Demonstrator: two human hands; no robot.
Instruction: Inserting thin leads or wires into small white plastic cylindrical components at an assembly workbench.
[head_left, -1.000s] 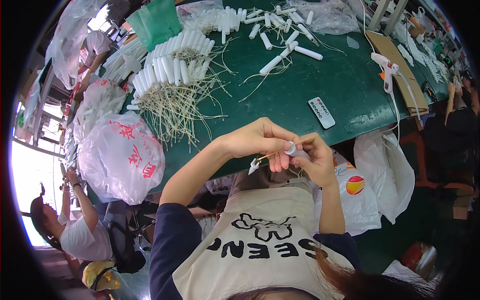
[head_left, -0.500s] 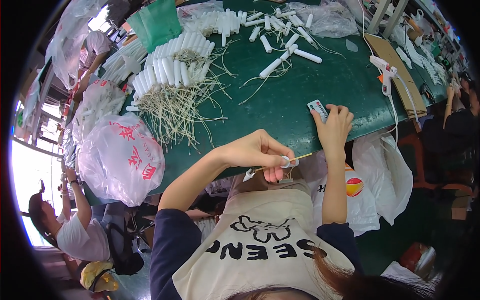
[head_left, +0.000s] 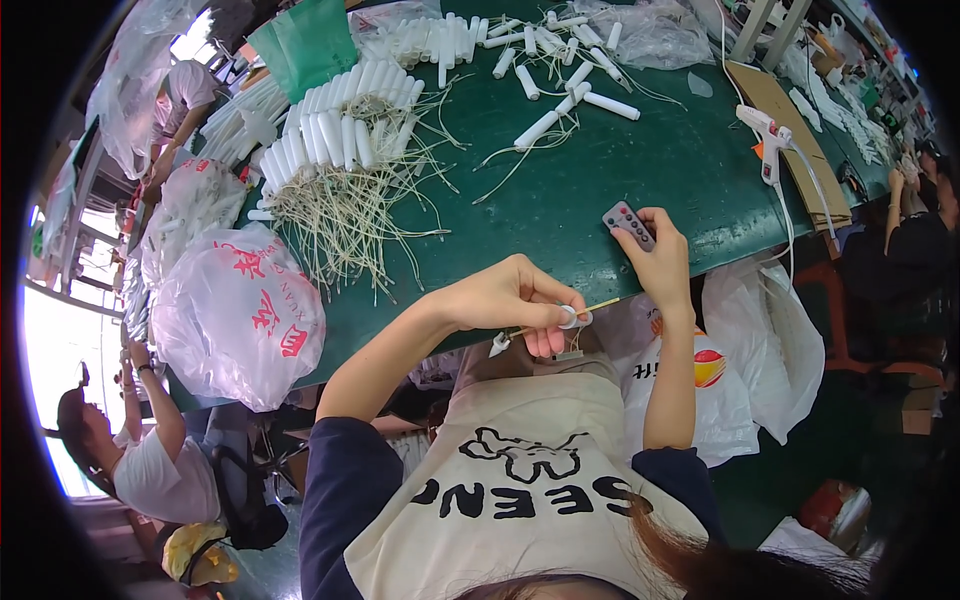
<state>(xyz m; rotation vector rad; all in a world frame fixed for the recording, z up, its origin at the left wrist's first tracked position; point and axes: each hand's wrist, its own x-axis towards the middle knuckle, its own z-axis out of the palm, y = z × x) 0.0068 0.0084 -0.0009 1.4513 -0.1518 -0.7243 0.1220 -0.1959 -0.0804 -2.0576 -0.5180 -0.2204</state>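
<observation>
The left hand (head_left: 520, 300) is closed in a pinch over the near edge of the green table (head_left: 560, 220), thumb against fingers. It holds a small white cylindrical piece (head_left: 570, 317) together with a thin yellowish stick (head_left: 607, 303), which runs crosswise through the grip. One end of the stick points out past the fingertips toward the right forearm; near the other end, below the wrist, is a white pointed piece (head_left: 499, 345).

The right hand (head_left: 662, 262) is bent around a small remote control (head_left: 627, 222), thumb on the near side and fingers on the far side. The remote's buttoned face shows, and it sits at a slant over the front part of the table; whether it touches the surface cannot be told.

Farther back on the left, white tubes (head_left: 325, 140) are stacked in rows, their pale wires (head_left: 350, 220) trailing toward the front edge. More loose tubes (head_left: 611, 106) lie scattered at the back middle, near a crumpled clear plastic bag (head_left: 650, 35). To the right, a white glue gun (head_left: 771, 145) is beside a flat brown cardboard piece (head_left: 800, 160). A stuffed translucent bag (head_left: 200, 310) with red print bulges at the left.
</observation>
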